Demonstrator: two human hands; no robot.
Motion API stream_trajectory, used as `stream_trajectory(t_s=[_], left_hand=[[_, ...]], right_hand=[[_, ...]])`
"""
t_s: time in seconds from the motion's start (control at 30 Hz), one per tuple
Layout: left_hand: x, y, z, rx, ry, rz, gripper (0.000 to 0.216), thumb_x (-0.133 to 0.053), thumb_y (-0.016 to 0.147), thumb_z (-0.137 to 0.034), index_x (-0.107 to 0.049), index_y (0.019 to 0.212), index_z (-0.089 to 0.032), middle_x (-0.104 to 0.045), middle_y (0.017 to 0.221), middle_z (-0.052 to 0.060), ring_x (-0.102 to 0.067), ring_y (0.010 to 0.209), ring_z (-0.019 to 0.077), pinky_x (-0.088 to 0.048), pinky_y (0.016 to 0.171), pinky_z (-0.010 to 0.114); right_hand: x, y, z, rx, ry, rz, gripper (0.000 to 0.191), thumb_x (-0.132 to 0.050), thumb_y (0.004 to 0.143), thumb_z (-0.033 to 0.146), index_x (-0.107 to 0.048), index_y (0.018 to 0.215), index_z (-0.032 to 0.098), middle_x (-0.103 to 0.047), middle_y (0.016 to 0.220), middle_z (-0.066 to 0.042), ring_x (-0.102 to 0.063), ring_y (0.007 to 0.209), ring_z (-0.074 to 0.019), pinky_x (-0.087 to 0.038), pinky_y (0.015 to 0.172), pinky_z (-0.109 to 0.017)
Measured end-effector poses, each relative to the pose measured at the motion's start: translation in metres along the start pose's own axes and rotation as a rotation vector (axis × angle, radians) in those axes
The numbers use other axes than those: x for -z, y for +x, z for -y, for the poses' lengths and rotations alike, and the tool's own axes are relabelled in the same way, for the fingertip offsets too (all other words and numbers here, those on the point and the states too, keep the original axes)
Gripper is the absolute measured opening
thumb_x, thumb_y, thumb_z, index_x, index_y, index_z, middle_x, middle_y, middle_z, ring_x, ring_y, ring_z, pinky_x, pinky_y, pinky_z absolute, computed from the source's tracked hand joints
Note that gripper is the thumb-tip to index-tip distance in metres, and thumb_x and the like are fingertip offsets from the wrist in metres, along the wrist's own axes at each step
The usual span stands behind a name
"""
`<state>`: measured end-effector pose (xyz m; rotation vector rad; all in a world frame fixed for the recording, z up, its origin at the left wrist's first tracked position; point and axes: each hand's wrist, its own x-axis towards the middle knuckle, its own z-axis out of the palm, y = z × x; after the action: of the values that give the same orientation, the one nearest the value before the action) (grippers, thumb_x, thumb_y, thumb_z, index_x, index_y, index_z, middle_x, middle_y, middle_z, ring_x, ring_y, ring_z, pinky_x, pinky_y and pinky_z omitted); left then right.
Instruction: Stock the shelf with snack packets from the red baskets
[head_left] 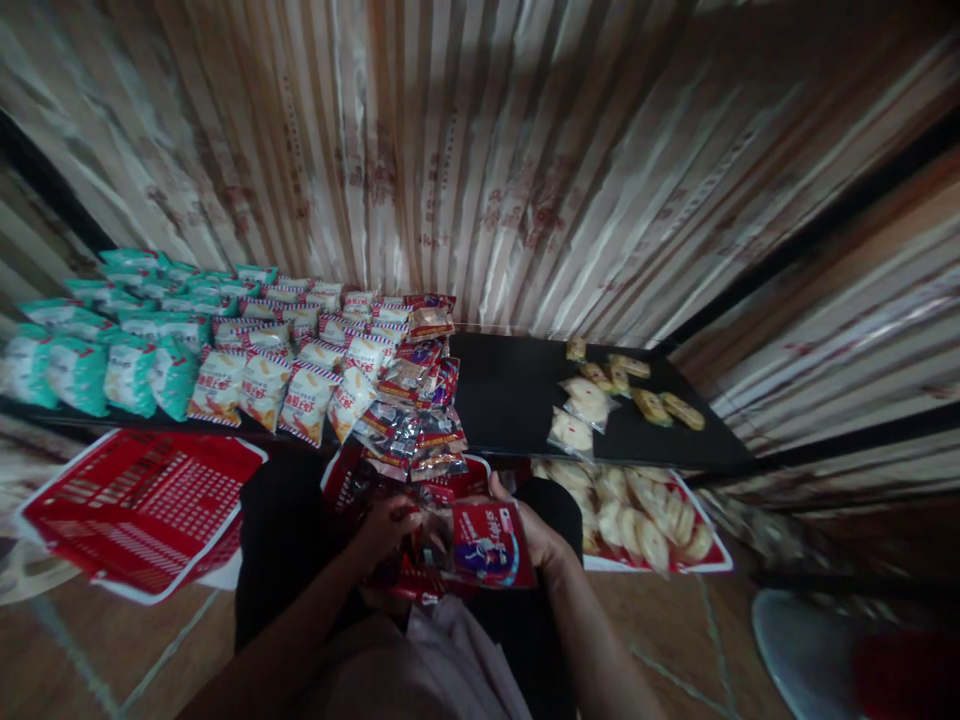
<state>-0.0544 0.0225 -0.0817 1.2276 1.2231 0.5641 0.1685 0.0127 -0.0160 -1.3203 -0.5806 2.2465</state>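
My right hand point(534, 535) is closed on a red snack packet point(487, 545) held in front of my lap. My left hand point(384, 528) grips several more red and silver packets point(401, 570) bunched beside it. Both hands hover over a red basket point(352, 480) holding similar packets. Just beyond, on the black shelf point(510, 400), a row of red and silver packets point(420, 400) lies stacked front to back.
Teal packets point(112, 350) and white-orange packets point(277, 380) fill the shelf's left side. Clear-wrapped biscuits point(600, 395) lie at its right. An empty red basket point(142, 505) sits left on the floor; another with pale biscuits point(645, 515) right. Striped curtain behind.
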Motion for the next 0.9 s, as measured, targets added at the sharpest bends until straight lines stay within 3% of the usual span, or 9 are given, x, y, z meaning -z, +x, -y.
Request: stream_trajectory(t_s=[0.13, 0.23, 0.3, 0.43, 0.63, 0.73, 0.9], left_hand=[[0.0, -0.012, -0.017, 0.003, -0.117, -0.051, 0.025, -0.055, 0.065, -0.043, -0.054, 0.066, -0.018, -0.051, 0.049, -0.006, -0.043, 0.043, 0.0078, -0.032, 0.043, 0.02], [-0.002, -0.018, -0.026, 0.006, -0.189, -0.131, 0.029, -0.057, 0.063, -0.046, -0.053, 0.066, -0.018, -0.051, 0.048, -0.006, -0.045, 0.042, 0.0085, -0.034, 0.042, 0.02], [-0.005, -0.021, -0.032, 0.006, -0.225, -0.194, 0.032, -0.059, 0.062, -0.048, -0.054, 0.066, -0.017, -0.05, 0.047, -0.006, -0.046, 0.042, 0.0089, -0.035, 0.042, 0.02], [-0.008, -0.025, -0.048, -0.01, -0.34, -0.294, 0.043, -0.063, 0.057, -0.055, -0.056, 0.073, -0.016, -0.055, 0.051, -0.004, -0.052, 0.045, 0.011, -0.041, 0.042, 0.021], [-0.003, -0.029, -0.078, -0.012, -0.417, -0.393, 0.053, -0.066, 0.052, -0.06, -0.058, 0.078, -0.014, -0.06, 0.059, -0.002, -0.057, 0.046, 0.0122, -0.047, 0.044, 0.022], [0.001, -0.028, -0.085, -0.027, -0.462, -0.395, 0.056, -0.066, 0.052, -0.061, -0.057, 0.081, -0.015, -0.056, 0.054, -0.004, -0.055, 0.043, 0.0113, -0.047, 0.042, 0.022], [0.008, -0.019, -0.084, -0.068, -0.465, -0.378, 0.059, -0.065, 0.055, -0.062, -0.056, 0.089, -0.015, -0.052, 0.051, -0.006, -0.055, 0.041, 0.0117, -0.045, 0.042, 0.022]], right_hand=[[-0.004, -0.015, 0.002, 0.076, 0.106, -0.084, 0.078, -0.026, 0.073, 0.077, -0.061, 0.099, 0.012, -0.068, 0.09, -0.014, -0.064, 0.089, -0.0257, -0.047, 0.08, -0.042], [-0.003, -0.019, -0.004, 0.213, 0.082, -0.066, 0.079, -0.03, 0.068, 0.081, -0.061, 0.097, 0.015, -0.068, 0.091, -0.014, -0.062, 0.093, -0.0261, -0.047, 0.081, -0.042], [-0.002, -0.019, -0.009, 0.319, 0.061, -0.047, 0.075, -0.045, 0.06, 0.081, -0.062, 0.093, 0.016, -0.068, 0.09, -0.012, -0.062, 0.094, -0.0262, -0.046, 0.082, -0.042], [-0.01, -0.018, -0.014, 0.53, 0.013, -0.064, 0.06, -0.074, 0.05, 0.06, -0.061, 0.092, 0.019, -0.067, 0.092, -0.009, -0.062, 0.091, -0.0228, -0.044, 0.085, -0.038], [-0.038, -0.015, 0.003, 0.673, -0.012, -0.073, 0.048, -0.074, 0.059, 0.05, -0.061, 0.095, 0.022, -0.067, 0.096, -0.007, -0.062, 0.089, -0.0205, -0.044, 0.085, -0.036], [-0.053, -0.005, 0.013, 0.692, -0.034, -0.161, 0.041, -0.071, 0.065, 0.048, -0.061, 0.093, 0.021, -0.068, 0.089, -0.005, -0.063, 0.082, -0.0198, -0.047, 0.079, -0.034], [-0.063, 0.017, 0.031, 0.715, -0.093, -0.316, 0.045, -0.067, 0.064, 0.056, -0.061, 0.085, 0.017, -0.067, 0.072, -0.003, -0.062, 0.066, -0.0192, -0.048, 0.065, -0.031]])
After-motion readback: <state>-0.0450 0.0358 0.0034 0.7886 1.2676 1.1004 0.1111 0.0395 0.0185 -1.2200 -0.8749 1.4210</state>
